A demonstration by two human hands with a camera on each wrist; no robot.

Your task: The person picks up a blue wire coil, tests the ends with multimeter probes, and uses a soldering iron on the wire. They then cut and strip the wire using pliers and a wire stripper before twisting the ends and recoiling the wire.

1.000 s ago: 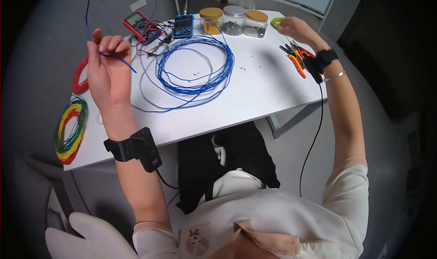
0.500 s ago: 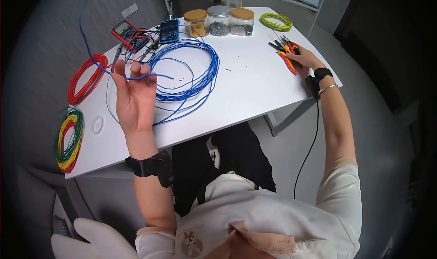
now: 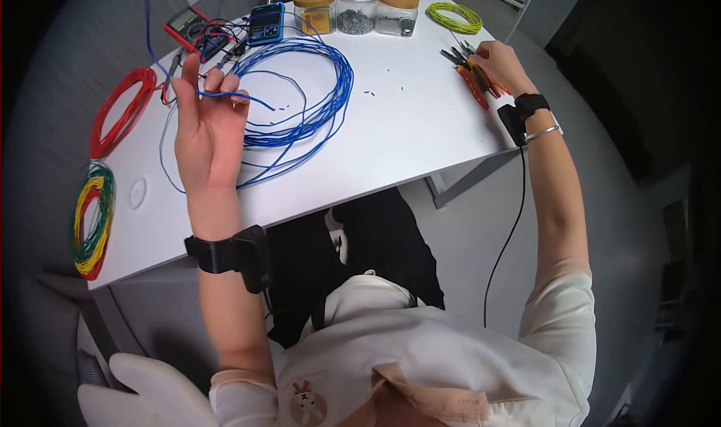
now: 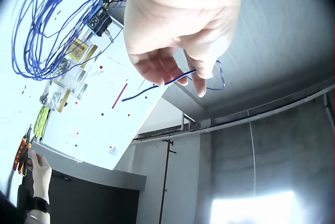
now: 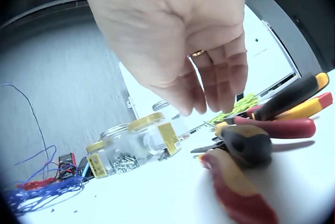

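Observation:
Raised above the table's left part, the left hand (image 3: 210,138) holds a blue wire (image 3: 255,100) between thumb and fingers, its short end pointing right. In the left wrist view the same wire (image 4: 138,94) crosses the fingers of this hand (image 4: 183,30). The right hand (image 3: 505,68) is over the pliers (image 3: 472,87) at the table's right side. In the right wrist view its relaxed fingers hang beside and above several pliers (image 5: 246,143), the hand (image 5: 178,41) gripping none. The large blue coil (image 3: 338,89) lies mid-table.
A red coil (image 3: 113,130) and a multicoloured coil (image 3: 78,235) lie at the left. At the back stand a multimeter (image 3: 188,27), a blue device (image 3: 266,24) and several jars (image 3: 356,18). A yellow-green coil (image 3: 454,18) lies back right; small blue scraps dot the table.
The right hand has come from the yellow-green coil towards the front, to the pliers. The left hand has moved over towards the blue coil, still holding the wire.

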